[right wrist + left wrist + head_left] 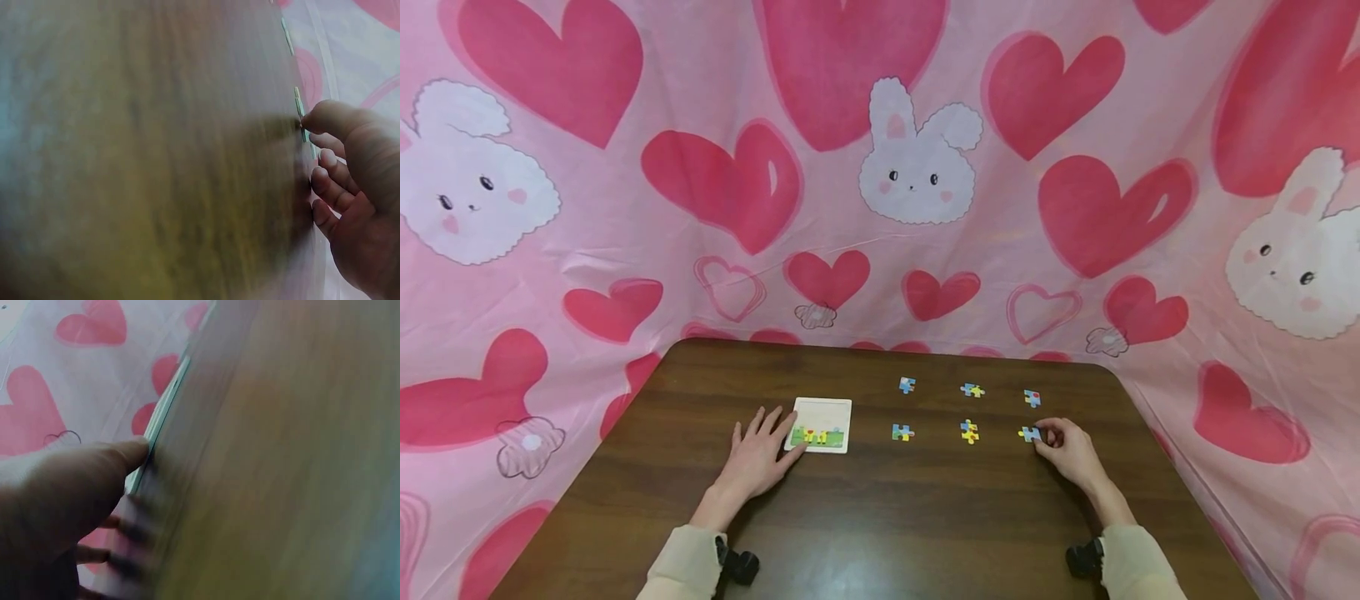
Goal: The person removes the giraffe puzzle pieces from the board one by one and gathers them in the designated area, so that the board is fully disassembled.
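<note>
1. On the right side of the brown table [925, 508], a mostly blue puzzle piece [1027, 434] sits at the end of the near row.
2. Right hand [1070, 454] has that one: thumb and index finger nearly together, pinching its right edge, other fingers curled in.
3. Five other pieces [970, 432] lie to its left and just beyond it, spaced out in two loose rows.
4. Left hand [756, 460] is pretty relaxed, fingers spread apart, tips and thumb touching the left side of a white puzzle tray [823, 415].
5. Pink heart-and-bunny cloth [842, 192] hangs behind everything.
</note>
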A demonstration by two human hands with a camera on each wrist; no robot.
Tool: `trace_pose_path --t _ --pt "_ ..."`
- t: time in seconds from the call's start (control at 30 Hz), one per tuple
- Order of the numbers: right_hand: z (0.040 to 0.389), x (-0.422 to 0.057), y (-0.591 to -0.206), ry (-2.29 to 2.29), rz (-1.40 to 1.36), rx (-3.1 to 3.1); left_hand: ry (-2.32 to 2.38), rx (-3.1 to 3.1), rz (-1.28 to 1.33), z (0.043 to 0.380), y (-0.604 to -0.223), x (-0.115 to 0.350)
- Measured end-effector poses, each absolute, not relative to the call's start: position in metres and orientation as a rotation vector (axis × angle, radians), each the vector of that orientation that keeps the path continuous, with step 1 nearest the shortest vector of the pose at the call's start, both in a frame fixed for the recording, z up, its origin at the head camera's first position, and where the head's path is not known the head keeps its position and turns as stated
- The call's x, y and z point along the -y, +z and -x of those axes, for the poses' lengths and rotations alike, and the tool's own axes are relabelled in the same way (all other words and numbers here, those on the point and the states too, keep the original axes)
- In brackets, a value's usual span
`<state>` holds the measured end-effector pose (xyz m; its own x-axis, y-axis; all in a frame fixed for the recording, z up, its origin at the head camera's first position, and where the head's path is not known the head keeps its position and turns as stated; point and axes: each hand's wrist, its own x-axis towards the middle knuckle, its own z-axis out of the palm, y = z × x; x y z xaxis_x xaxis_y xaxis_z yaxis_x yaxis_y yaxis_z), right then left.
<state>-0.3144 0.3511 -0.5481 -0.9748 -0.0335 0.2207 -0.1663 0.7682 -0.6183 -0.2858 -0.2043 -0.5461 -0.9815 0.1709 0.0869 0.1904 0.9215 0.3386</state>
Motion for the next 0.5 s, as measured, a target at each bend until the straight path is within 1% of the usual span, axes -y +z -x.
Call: trace_pose_path --t 0.27,0.5 --pt "0.313 -0.339 -0.543 1.028 -0.214 2.675 -0.505 3.051 0.383 0.289 -0.54 0.218" --pt "0.314 -0.295 -0.527 1.123 -0.37 2.644 -0.527 3.04 0.418 0.287 -0.538 0.226"
